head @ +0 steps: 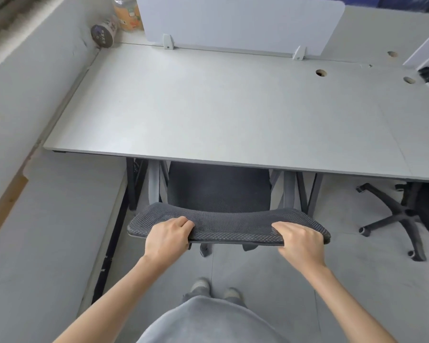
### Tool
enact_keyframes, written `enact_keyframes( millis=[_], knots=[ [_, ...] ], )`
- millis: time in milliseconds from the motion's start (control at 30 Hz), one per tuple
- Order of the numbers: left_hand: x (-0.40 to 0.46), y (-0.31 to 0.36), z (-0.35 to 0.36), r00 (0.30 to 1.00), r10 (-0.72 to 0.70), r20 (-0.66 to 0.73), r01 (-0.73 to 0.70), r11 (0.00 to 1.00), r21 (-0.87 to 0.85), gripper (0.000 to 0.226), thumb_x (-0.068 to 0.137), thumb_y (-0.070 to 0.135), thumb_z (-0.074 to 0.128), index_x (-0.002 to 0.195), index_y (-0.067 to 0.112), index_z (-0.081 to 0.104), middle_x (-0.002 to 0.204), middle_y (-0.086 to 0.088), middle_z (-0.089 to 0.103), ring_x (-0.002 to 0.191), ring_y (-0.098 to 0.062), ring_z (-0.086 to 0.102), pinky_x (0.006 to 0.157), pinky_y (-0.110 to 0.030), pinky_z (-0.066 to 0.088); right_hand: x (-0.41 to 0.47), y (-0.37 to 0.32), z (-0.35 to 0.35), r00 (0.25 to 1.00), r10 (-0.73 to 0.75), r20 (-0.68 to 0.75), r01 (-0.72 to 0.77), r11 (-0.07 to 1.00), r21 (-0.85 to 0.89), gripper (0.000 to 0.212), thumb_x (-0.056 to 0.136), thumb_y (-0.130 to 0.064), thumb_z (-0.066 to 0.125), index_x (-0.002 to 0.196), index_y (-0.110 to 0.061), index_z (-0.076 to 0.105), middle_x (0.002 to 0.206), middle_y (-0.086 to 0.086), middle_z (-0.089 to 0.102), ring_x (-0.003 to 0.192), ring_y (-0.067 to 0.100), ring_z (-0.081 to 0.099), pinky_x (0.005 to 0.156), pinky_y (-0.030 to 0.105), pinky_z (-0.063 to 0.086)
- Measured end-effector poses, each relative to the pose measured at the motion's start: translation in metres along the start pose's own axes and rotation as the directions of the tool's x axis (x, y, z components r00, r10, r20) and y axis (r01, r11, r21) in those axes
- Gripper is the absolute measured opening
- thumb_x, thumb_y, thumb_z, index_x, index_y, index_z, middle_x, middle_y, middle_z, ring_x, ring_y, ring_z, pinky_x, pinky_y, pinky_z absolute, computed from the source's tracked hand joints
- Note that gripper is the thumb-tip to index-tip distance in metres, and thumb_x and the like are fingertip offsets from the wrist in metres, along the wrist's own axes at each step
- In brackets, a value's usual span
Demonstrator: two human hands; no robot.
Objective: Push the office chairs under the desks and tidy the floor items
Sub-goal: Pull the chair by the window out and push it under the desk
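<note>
A black mesh office chair (pixel 218 189) stands in front of me with its seat partly under the grey desk (pixel 208 115). The curved top of its backrest (pixel 230 225) sticks out just before the desk's front edge. My left hand (pixel 166 237) grips the left part of the backrest top, fingers curled over it. On the right part, my right hand (pixel 300 240) holds it the same way. The chair's base is mostly hidden beneath the seat and backrest.
A second black chair's wheeled base (pixel 399 219) stands on the floor at the right, partly under the neighbouring desk. A white divider panel (pixel 238 21), an orange jar (pixel 128 13) and a tape roll (pixel 103 33) sit at the desk's back. A wall ledge (pixel 30 120) runs along the left.
</note>
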State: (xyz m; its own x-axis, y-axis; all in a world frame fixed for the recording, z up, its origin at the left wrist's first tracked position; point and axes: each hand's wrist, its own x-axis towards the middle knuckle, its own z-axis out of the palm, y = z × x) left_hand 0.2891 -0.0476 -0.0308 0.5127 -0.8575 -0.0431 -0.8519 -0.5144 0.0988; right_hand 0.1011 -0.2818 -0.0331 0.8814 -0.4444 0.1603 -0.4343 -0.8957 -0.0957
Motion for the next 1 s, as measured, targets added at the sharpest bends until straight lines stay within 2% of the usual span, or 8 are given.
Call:
enact_keyframes(
  millis=[133, 300, 400, 500, 633, 733, 800, 1000],
  knots=[
    [0.007, -0.01, -0.003, 1.0, 0.011, -0.019, -0.01, 1.0, 0.017, 0.029, 0.04, 0.014, 0.078, 0.065, 0.02, 0.064, 0.057, 0.006, 0.058, 0.049, -0.016, 0.059, 0.034, -0.022, 0.038, 0.006, -0.001, 0.007, 1.0, -0.003, -0.007, 0.004, 1.0, 0.014, 0.035, 0.034, 0.002, 0.07, 0.064, -0.016, 0.066, 0.056, -0.003, 0.066, 0.052, 0.018, 0.064, 0.04, 0.019, 0.043],
    [0.044, -0.025, -0.014, 0.999, -0.014, -0.04, 0.015, 0.999, 0.047, 0.027, 0.043, 0.009, 0.075, 0.064, 0.02, 0.061, 0.056, 0.005, 0.056, 0.048, -0.019, 0.058, 0.035, -0.021, 0.031, 0.035, -0.001, 0.009, 1.0, 0.016, -0.013, -0.016, 1.0, 0.003, 0.016, 0.046, -0.008, 0.06, 0.06, -0.016, 0.065, 0.055, -0.002, 0.066, 0.052, 0.019, 0.063, 0.038, 0.02, 0.044],
    [0.071, -0.027, -0.013, 0.999, -0.04, -0.025, 0.04, 0.999, -0.015, 0.018, 0.06, 0.005, 0.068, 0.074, 0.017, 0.065, 0.066, 0.001, 0.062, 0.061, -0.025, 0.062, 0.045, -0.024, 0.035, 0.058, 0.007, 0.014, 0.997, 0.067, 0.026, -0.067, 0.998, -0.01, 0.022, 0.042, -0.006, 0.07, 0.06, -0.017, 0.065, 0.056, -0.002, 0.066, 0.053, 0.02, 0.064, 0.038, 0.021, 0.044],
    [0.105, -0.026, -0.013, 0.997, -0.077, -0.011, 0.077, 0.996, -0.05, 0.014, 0.069, 0.005, 0.062, 0.079, 0.013, 0.066, 0.074, -0.003, 0.065, 0.07, -0.029, 0.063, 0.051, -0.032, 0.045, 0.088, 0.019, 0.013, 0.992, 0.118, 0.054, -0.116, 0.992, -0.041, 0.018, 0.049, -0.009, 0.07, 0.063, -0.02, 0.066, 0.058, -0.003, 0.066, 0.054, 0.019, 0.063, 0.04, 0.02, 0.039],
    [0.143, -0.017, -0.012, 0.998, -0.063, 0.012, 0.064, 0.997, -0.038, 0.016, 0.075, 0.009, 0.058, 0.088, 0.016, 0.066, 0.084, -0.001, 0.066, 0.077, -0.029, 0.064, 0.055, -0.031, 0.04, 0.117, 0.047, 0.008, 0.993, 0.107, 0.044, -0.105, 0.994, -0.033, 0.03, 0.043, -0.011, 0.078, 0.07, -0.023, 0.07, 0.061, -0.008, 0.069, 0.053, 0.016, 0.064, 0.042, 0.018, 0.037],
    [0.15, -0.006, -0.007, 0.999, -0.034, 0.003, 0.034, 0.999, 0.031, 0.015, 0.06, 0.006, 0.07, 0.071, 0.016, 0.065, 0.064, 0.001, 0.061, 0.055, -0.026, 0.061, 0.043, -0.023, 0.029, 0.121, 0.062, 0.006, 0.995, 0.087, 0.052, -0.086, 0.996, -0.034, 0.036, 0.036, -0.01, 0.08, 0.068, -0.022, 0.07, 0.059, -0.008, 0.069, 0.051, 0.014, 0.064, 0.039, 0.019, 0.04],
    [0.152, -0.005, -0.005, 0.999, -0.036, -0.039, 0.039, 0.997, 0.067, 0.019, 0.054, 0.007, 0.074, 0.065, 0.017, 0.063, 0.057, 0.003, 0.058, 0.047, -0.024, 0.058, 0.04, -0.021, 0.024, 0.121, 0.066, 0.007, 0.995, 0.08, 0.051, -0.079, 0.997, -0.026, 0.034, 0.036, -0.01, 0.079, 0.067, -0.022, 0.07, 0.059, -0.007, 0.068, 0.051, 0.013, 0.064, 0.04, 0.019, 0.039],
    [0.15, -0.004, -0.008, 0.999, -0.043, -0.022, 0.043, 0.999, -0.001, 0.017, 0.073, 0.014, 0.063, 0.09, 0.015, 0.063, 0.081, -0.002, 0.063, 0.074, -0.027, 0.062, 0.051, -0.03, 0.033, 0.119, 0.068, 0.013, 0.996, 0.077, 0.037, -0.076, 0.997, -0.027, 0.032, 0.04, -0.012, 0.079, 0.069, -0.022, 0.069, 0.06, -0.008, 0.067, 0.054, 0.016, 0.064, 0.043, 0.017, 0.038]
  ],
)
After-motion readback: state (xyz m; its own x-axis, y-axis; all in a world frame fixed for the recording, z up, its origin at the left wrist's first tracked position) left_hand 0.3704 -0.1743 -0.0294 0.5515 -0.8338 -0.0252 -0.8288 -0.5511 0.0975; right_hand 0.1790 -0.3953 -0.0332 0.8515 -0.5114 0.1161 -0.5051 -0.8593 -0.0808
